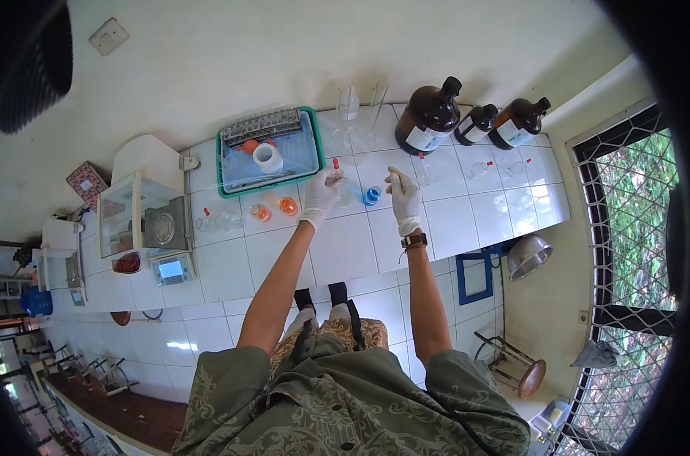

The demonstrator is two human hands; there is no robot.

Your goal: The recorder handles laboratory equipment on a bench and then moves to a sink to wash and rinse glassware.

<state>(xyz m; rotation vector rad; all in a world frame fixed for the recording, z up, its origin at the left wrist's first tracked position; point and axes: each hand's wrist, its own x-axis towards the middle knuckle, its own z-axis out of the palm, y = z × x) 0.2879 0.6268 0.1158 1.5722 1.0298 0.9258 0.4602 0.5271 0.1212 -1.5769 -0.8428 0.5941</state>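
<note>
My left hand (323, 195), in a white glove, has its fingers closed at the neck of a clear glass flask or bottle (345, 196) with a red-topped dropper (336, 164). My right hand (403, 196), also gloved, is raised over the counter with its fingers bent and fingertips close together; whether something small is between them cannot be told. Between my hands stands a small glass vessel of blue liquid (372, 196). Left of my left hand stand two small flasks of orange liquid, one (288, 206) nearer the hand, the other (260, 213) farther left.
Behind my left hand lies a green-rimmed tray (321, 137) with a test tube rack (260, 126) and a white roll (267, 158). Glass cylinders (345, 108) and brown bottles (427, 119) line the wall. More glassware (479, 169) stands right, an analytical balance (145, 211) left.
</note>
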